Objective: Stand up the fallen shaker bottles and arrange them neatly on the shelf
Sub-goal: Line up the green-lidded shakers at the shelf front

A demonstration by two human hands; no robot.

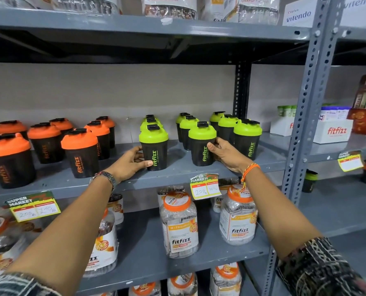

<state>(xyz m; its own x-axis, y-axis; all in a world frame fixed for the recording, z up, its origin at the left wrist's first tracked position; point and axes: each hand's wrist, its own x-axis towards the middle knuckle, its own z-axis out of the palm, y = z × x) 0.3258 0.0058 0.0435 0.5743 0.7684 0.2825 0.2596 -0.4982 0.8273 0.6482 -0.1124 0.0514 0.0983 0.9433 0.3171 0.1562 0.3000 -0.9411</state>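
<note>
On the grey metal shelf point(177, 174), upright orange-lidded black shaker bottles point(80, 152) crowd the left, the left hand point(130, 163) grips one green-lidded black shaker point(154, 147), and the right hand point(224, 153) clasps a second green-lidded shaker point(201, 144), more green-lidded ones point(247, 138) packed close behind.

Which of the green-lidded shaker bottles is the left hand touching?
The front-left black shaker bottle with green lid, leftmost of the front row; the left hand grips its side.
</note>
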